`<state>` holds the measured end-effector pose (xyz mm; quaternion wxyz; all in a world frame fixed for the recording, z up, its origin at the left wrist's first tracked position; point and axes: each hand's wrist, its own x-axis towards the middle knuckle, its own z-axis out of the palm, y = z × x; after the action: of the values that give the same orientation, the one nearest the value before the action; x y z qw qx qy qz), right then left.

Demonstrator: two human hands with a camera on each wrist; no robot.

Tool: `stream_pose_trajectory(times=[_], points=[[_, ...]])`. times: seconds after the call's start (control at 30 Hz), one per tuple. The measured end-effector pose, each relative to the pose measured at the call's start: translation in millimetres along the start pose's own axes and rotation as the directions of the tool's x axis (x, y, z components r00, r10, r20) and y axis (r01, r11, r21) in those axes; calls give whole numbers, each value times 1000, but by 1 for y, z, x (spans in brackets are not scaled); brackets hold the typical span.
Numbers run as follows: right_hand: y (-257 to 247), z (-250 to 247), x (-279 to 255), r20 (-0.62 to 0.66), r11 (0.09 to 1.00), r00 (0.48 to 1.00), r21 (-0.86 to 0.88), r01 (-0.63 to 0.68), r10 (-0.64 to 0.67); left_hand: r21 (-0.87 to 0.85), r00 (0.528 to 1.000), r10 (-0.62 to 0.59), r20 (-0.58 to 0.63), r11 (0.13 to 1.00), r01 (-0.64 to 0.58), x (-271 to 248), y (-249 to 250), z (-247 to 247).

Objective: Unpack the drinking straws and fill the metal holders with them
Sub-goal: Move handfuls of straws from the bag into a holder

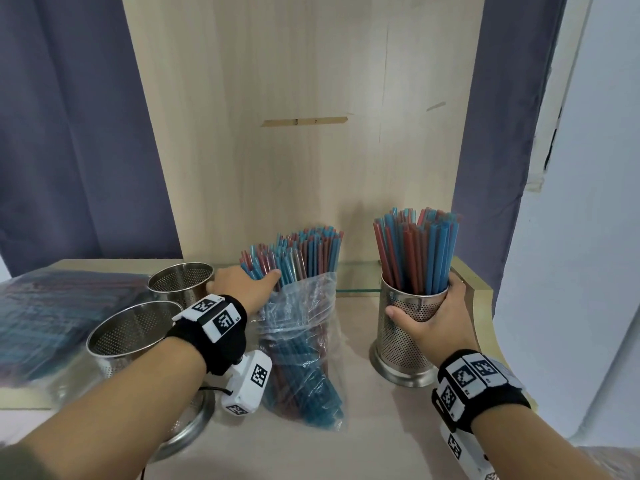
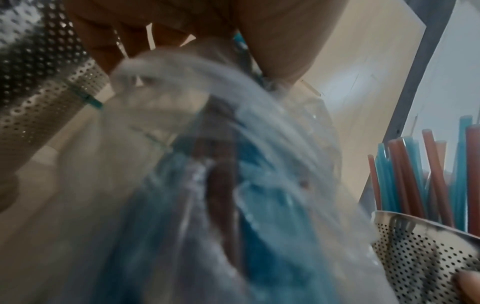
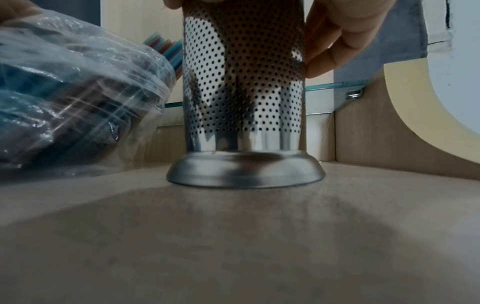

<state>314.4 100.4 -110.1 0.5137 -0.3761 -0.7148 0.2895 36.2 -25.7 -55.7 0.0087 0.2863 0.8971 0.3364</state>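
A clear plastic bag of blue and red drinking straws lies near the middle of the pale wooden counter, its open mouth facing the back panel. The straws stick well out of that mouth, fanned upward. The left hand grips this exposed bundle just above the bag's edge, fingers curled round the far side and thumb lying along the near side; the left wrist view shows the fingers and thumb closing on crumpled plastic and straws together.

To the right, a perforated metal holder stands upright on its flared base, flat on the counter. It is packed with blue and red straws that rise well above its rim. The right hand wraps the upper part of this holder, thumb on the near left side and fingers curled round the right side at the rim.

On the left, two more perforated metal holders stand side by side: the nearer one, partly hidden behind the left forearm, and the farther one just beyond the left hand. No straws show in either.

Further left, a flat sealed pack of straws in clear wrap lies on the counter. A glass strip runs along the back, below the wooden back panel.
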Motion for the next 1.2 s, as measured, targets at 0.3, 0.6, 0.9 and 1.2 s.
stream_pose_trajectory(times=[0.3,0.6,0.9,1.2], points=[[3,0,1,10,1000,1000,4,-10,10,-218,999,-24,31,976,30,0,2,0],[7,1,2,0,1000,1000,-12,-2,2,-417,993,96,-66,902,-115,15,31,-27],[11,2,4,16,1000,1000,-8,-4,4,-722,969,156,-189,647,-245,26,52,-56],[16,3,6,24,1000,1000,-15,-12,12,-701,876,166,-452,542,-464,32,73,-99]])
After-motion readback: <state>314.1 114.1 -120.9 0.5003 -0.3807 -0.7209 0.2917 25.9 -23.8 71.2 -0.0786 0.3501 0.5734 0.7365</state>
